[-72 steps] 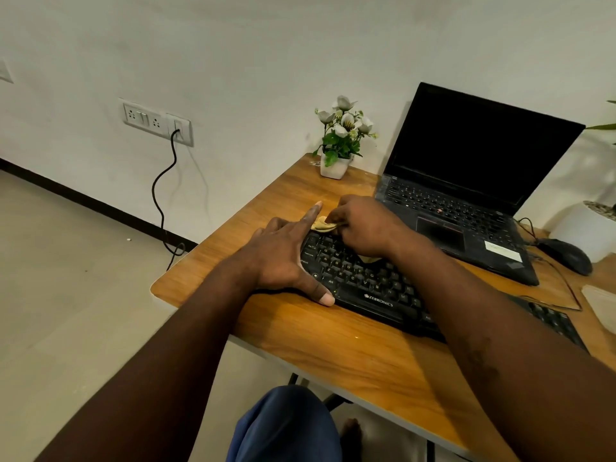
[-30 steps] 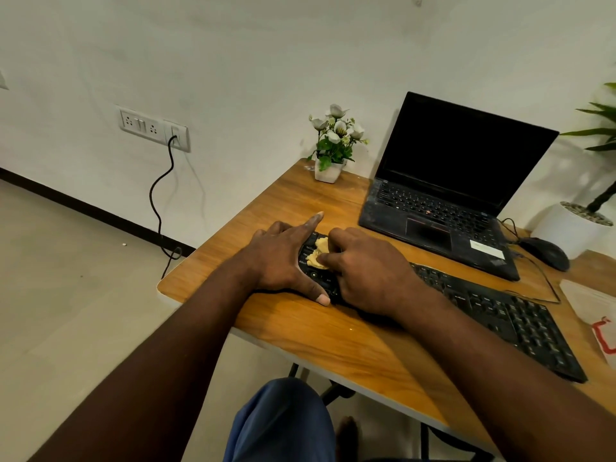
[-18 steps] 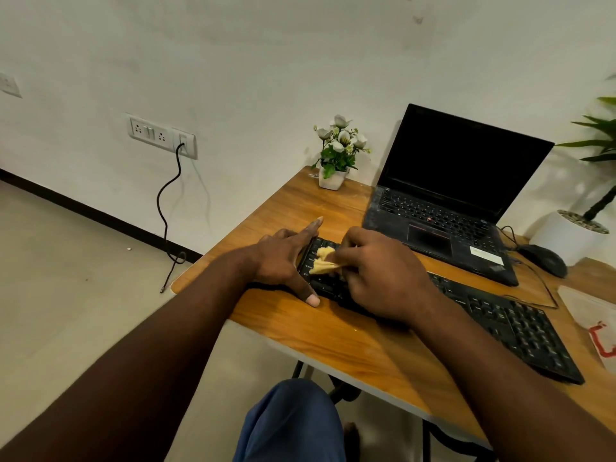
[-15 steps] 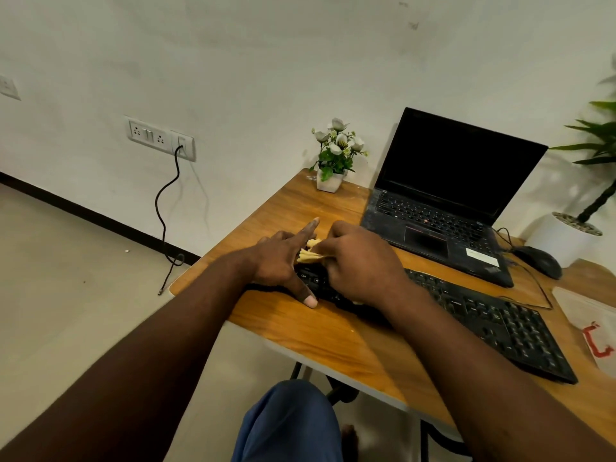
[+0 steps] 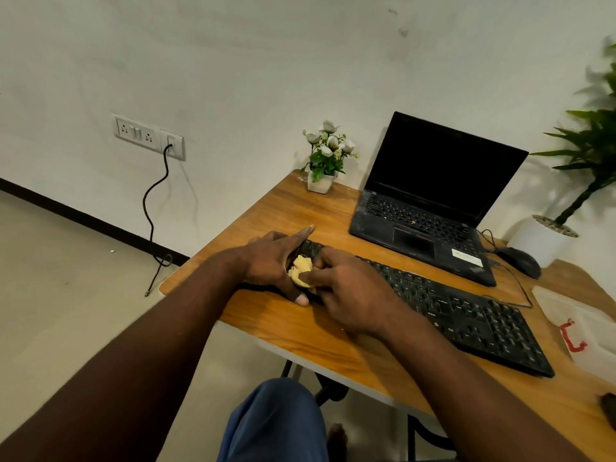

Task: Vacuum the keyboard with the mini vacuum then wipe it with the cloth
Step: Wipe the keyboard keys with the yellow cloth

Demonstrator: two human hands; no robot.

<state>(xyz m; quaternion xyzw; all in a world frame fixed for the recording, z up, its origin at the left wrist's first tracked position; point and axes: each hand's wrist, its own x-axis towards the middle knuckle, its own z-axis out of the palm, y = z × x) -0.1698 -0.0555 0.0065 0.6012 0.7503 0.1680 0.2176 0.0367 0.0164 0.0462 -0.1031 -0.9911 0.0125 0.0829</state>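
A blue-clad knee (image 5: 276, 421) shows under the near edge of the table (image 5: 283, 328). Above it the hands work close together at the left end of the keyboard (image 5: 450, 305): the left hand (image 5: 271, 261) lies flat, fingers straight, bracing that end, while the right hand (image 5: 350, 291) pinches the bunched yellow cloth (image 5: 300, 266) against the keys. The wiping step looks to be in hand; the next move calls for drawing the cloth rightward along the rows, keyboard held steady. A dark object (image 5: 608, 408) at the table's right edge may be the mini vacuum, though too little shows. Farther back stand an open laptop (image 5: 433, 195), a mouse (image 5: 520, 261) and a flower pot (image 5: 321, 183), then the white wall (image 5: 266, 61) with its socket (image 5: 148, 136) and cable (image 5: 156, 208).
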